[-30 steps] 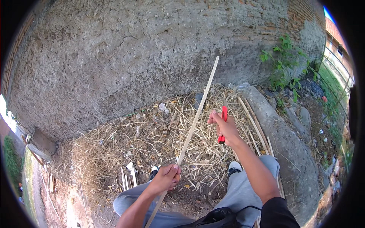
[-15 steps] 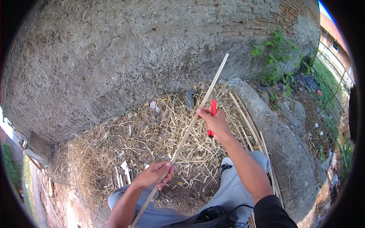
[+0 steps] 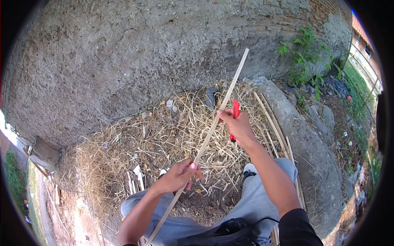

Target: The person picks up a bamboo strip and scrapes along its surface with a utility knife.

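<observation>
A long, thin, pale strip of wood or bamboo [image 3: 210,133] runs slantwise from my lap up toward the wall. My left hand [image 3: 177,177] is closed around its lower half, thumb on top. Higher along it, my right hand [image 3: 240,126] pinches the strip's edge between thumb and finger. That same hand grips a red box cutter [image 3: 235,107], its black end showing below the palm. The cutter's blade tip is hard to make out against the straw.
Curly shavings [image 3: 217,151] cover the ground between my knees and a rough plastered wall [image 3: 135,53]. Several pale strips [image 3: 271,121] lie beside a long stone slab [image 3: 308,151] on the right. A dark grey object [image 3: 211,97] rests near the wall; a leafy plant [image 3: 305,53] grows farther right.
My left hand has slid up along the strip, closer to my right hand. The right hand keeps its hold on the cutter and strip. The whole view has shifted slightly.
</observation>
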The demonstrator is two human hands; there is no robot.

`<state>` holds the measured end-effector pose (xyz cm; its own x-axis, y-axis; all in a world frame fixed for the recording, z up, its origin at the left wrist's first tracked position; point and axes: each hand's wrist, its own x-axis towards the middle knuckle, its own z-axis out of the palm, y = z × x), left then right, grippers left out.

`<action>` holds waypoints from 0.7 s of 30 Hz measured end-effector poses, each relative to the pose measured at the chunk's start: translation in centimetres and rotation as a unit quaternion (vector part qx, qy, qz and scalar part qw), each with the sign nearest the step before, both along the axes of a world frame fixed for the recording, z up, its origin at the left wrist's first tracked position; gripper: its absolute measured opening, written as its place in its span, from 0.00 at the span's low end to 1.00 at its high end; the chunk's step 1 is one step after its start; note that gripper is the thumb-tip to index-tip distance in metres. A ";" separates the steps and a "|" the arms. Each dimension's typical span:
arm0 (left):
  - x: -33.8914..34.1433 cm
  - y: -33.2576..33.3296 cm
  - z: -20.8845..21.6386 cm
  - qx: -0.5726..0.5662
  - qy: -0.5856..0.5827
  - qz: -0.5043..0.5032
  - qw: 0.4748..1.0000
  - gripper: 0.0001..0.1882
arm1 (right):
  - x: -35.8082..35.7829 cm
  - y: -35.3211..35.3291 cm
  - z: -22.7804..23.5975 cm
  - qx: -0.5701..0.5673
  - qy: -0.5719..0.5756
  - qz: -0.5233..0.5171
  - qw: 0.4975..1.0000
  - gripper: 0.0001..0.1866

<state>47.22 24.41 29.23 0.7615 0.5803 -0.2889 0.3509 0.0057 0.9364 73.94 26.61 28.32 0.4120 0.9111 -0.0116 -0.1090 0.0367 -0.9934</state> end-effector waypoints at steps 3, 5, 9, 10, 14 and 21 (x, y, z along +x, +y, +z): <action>1.1 0.8 0.5 0.010 0.005 0.035 0.999 0.23 | -1.0 0.3 -0.3 0.012 -0.011 0.003 1.000 0.15; 3.1 0.5 1.7 0.009 0.007 0.104 0.995 0.20 | -1.2 0.2 -0.5 0.020 -0.028 0.000 0.999 0.16; 3.9 0.1 0.3 -0.041 -0.061 0.172 0.982 0.16 | -1.4 -0.1 0.1 -0.010 -0.030 0.034 0.999 0.15; 3.8 0.0 0.1 -0.040 -0.065 0.171 0.982 0.16 | -1.4 0.1 -0.1 -0.009 -0.033 0.033 0.999 0.15; 3.3 0.0 -0.4 -0.068 -0.069 0.205 0.974 0.15 | -1.1 -0.1 -1.1 0.011 -0.181 0.031 0.983 0.28; 2.9 0.6 -1.5 0.159 -0.014 0.250 0.955 0.14 | -1.3 -3.1 -0.5 0.015 -0.294 0.089 0.952 0.21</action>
